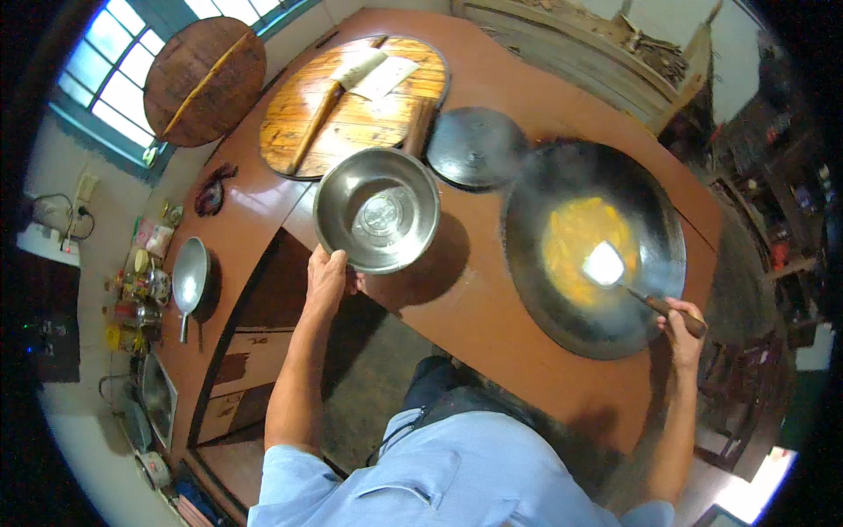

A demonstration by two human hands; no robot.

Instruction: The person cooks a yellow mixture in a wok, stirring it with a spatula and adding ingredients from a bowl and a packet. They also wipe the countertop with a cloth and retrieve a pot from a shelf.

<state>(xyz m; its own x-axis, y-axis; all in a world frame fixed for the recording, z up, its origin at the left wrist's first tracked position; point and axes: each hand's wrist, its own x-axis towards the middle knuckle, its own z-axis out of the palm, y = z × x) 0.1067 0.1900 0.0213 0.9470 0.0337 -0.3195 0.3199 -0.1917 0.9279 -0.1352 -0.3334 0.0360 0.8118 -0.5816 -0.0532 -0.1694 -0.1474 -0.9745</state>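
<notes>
My left hand (330, 275) grips the near rim of a stainless steel basin (379, 212), thumb at the edge, fingers mostly hidden beneath. The basin looks empty and is held over the brown counter, left of the wok. My right hand (682, 329) is closed round the wooden handle of a wok spatula (603, 265). Its metal blade is over yellow-orange food in liquid (583, 240), in the bottom of a large dark wok (537, 290) set into the counter. Thin steam hangs over the wok.
Behind the wok lies a round black lid (479, 148). A round wooden board (290, 125) holds a stick and a pale cloth or paper. Another round wooden lid (201, 79) leans by the window. A metal ladle (191, 273) and several jars (155, 286) stand at left.
</notes>
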